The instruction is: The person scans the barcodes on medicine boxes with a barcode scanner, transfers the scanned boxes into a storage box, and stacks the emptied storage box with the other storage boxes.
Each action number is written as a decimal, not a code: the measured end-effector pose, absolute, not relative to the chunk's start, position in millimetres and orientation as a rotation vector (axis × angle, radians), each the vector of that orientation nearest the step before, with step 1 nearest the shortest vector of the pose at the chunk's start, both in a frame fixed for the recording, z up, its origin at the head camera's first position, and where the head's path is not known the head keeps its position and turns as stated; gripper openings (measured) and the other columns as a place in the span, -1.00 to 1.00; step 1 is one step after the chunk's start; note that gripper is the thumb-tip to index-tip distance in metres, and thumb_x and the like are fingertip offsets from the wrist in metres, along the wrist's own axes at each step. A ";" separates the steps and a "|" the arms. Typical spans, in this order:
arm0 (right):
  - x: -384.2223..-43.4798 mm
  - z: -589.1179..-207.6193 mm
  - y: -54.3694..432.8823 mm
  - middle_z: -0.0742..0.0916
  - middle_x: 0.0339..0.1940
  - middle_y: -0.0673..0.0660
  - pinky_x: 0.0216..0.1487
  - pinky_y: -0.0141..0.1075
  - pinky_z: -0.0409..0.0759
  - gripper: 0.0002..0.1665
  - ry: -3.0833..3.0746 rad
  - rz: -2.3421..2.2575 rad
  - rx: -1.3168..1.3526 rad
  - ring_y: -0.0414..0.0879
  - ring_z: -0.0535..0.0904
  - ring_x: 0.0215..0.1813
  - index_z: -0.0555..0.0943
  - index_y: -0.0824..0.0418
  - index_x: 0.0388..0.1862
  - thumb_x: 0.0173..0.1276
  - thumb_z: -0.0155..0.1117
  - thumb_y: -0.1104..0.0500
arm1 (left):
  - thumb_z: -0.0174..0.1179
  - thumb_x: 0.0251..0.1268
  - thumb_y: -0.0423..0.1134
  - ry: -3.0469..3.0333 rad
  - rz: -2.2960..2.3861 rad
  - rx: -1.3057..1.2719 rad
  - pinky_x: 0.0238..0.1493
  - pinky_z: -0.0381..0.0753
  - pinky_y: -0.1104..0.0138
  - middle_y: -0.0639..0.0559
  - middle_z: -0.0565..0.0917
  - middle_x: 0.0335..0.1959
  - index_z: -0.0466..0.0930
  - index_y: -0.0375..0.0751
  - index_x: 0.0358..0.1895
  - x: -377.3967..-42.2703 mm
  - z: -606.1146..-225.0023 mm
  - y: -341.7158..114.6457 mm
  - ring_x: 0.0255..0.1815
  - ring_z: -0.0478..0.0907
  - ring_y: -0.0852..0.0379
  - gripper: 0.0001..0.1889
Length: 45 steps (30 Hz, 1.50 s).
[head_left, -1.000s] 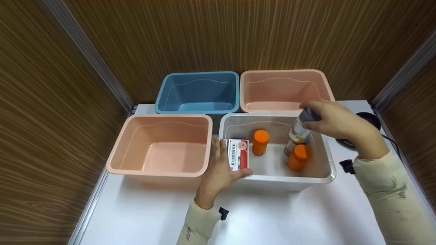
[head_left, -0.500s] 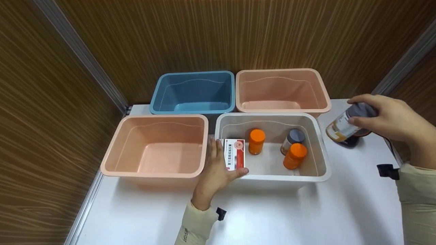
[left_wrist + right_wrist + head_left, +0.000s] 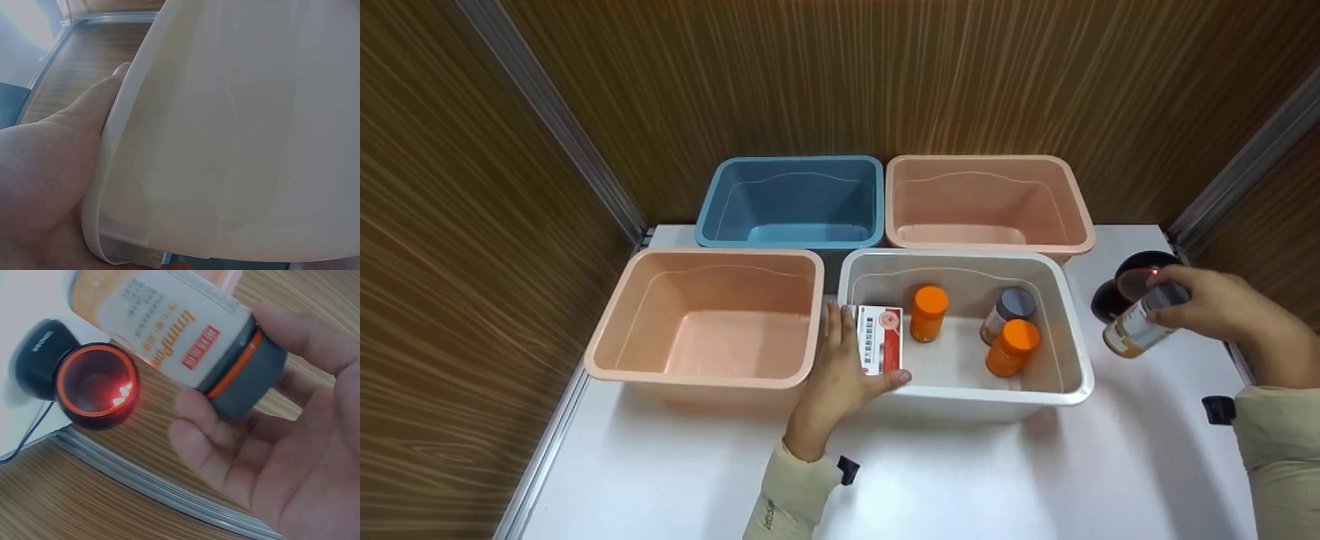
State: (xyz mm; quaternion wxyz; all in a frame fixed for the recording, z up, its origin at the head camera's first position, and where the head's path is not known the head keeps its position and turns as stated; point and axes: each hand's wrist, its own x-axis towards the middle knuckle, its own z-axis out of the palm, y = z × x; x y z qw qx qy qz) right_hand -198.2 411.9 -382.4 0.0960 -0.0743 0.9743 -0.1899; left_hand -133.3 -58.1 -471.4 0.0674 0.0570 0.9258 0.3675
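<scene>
The white worktop [image 3: 675, 465] carries four plastic bins: a white bin [image 3: 960, 395] at the near right, a salmon-pink bin [image 3: 701, 379] at the near left, a second pink bin [image 3: 982, 189] at the far right and a blue bin [image 3: 802, 195] at the far left. The two hands are well apart. The left hand [image 3: 840, 379] lies at the near left corner of the white bin, with the fingers stretched along its left side and the thumb on the near rim. The right hand [image 3: 1215, 304], to the right of the bins, is clamped on the grey cap of a supplement bottle [image 3: 1136, 326], which is tilted, with its base towards the left. Just beside this bottle is a black barcode scanner [image 3: 1110, 300], its round window lit in red; whether they touch, I cannot tell. Inside the white bin, a white and red medicine carton [image 3: 879, 337] is at the left, a grey-capped bottle [image 3: 1012, 305] stands at the right, and the smallest are two orange bottles, one in the middle [image 3: 928, 313] and one near the right [image 3: 1014, 349], in front of the grey-capped one.
</scene>
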 end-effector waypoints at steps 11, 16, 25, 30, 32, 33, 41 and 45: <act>-198.9 -393.9 410.2 0.57 -0.07 0.62 -0.25 0.14 0.56 -0.44 2.823 -0.543 -0.182 0.46 0.51 -0.08 0.49 0.44 0.15 0.25 0.42 0.19 | 0.42 -0.04 0.42 2.807 1.071 0.154 0.52 0.00 0.08 -0.18 -0.42 0.65 -0.30 -0.30 0.63 -136.9 -471.6 -57.5 0.62 -0.21 -0.19 0.41; -198.4 -398.7 409.2 0.52 -0.03 0.65 -0.31 0.04 0.63 -0.43 2.754 -0.599 -0.139 0.37 0.58 -0.16 0.47 0.43 0.18 0.27 0.40 0.20 | 0.43 -0.03 0.40 2.803 1.086 0.164 0.52 -0.01 0.07 -0.18 -0.43 0.64 -0.30 -0.30 0.63 -137.4 -472.0 -57.1 0.62 -0.24 -0.18 0.41; -198.7 -404.2 410.5 0.47 0.02 0.69 -0.37 -0.03 0.62 -0.47 2.713 -0.614 -0.154 0.32 0.58 -0.23 0.46 0.42 0.21 0.28 0.32 0.30 | 0.43 -0.03 0.41 2.820 1.064 0.159 0.52 -0.03 0.07 -0.18 -0.42 0.65 -0.28 -0.29 0.63 -135.8 -471.9 -57.0 0.63 -0.27 -0.17 0.40; -199.5 -407.3 414.0 0.55 -0.05 0.62 -0.23 0.14 0.56 -0.53 2.801 -0.563 -0.254 0.49 0.49 -0.03 0.51 0.41 0.12 0.23 0.35 0.33 | 0.43 -0.04 0.40 2.812 1.076 0.155 0.52 -0.01 0.05 -0.16 -0.43 0.65 -0.29 -0.29 0.63 -134.7 -472.1 -57.2 0.63 -0.26 -0.18 0.40; -199.2 -408.7 414.6 0.58 -0.09 0.57 -0.21 0.15 0.53 -0.57 2.831 -0.545 -0.282 0.45 0.50 -0.04 0.53 0.40 0.08 0.25 0.35 0.30 | 0.44 -0.03 0.39 2.803 1.091 0.157 0.52 0.01 0.05 -0.15 -0.43 0.65 -0.30 -0.29 0.63 -134.2 -472.4 -57.3 0.62 -0.23 -0.19 0.40; -199.1 -409.5 414.7 0.59 -0.11 0.54 -0.21 0.15 0.52 -0.59 2.849 -0.529 -0.301 0.42 0.51 -0.06 0.53 0.39 0.06 0.28 0.36 0.27 | 0.44 -0.03 0.38 2.800 1.095 0.157 0.52 0.01 0.05 -0.15 -0.44 0.65 -0.30 -0.28 0.63 -133.8 -472.4 -57.4 0.62 -0.22 -0.19 0.40; -196.8 -409.4 410.3 0.59 -0.14 0.52 -0.22 0.25 0.47 -0.63 2.914 -0.432 -0.281 0.43 0.50 -0.06 0.53 0.33 0.01 0.48 0.26 0.05 | 0.44 -0.03 0.39 2.791 1.109 0.150 0.51 0.02 0.07 -0.13 -0.44 0.65 -0.30 -0.27 0.64 -133.7 -472.9 -57.3 0.62 -0.22 -0.18 0.40; -195.7 -402.8 404.3 0.59 -0.10 0.52 -0.19 0.27 0.45 -0.67 2.944 -0.425 -0.286 0.42 0.50 -0.05 0.52 0.32 0.01 0.48 0.23 0.08 | 0.44 -0.04 0.40 2.789 1.111 0.147 0.52 0.01 0.06 -0.13 -0.44 0.65 -0.30 -0.27 0.64 -133.4 -472.4 -57.7 0.63 -0.24 -0.17 0.41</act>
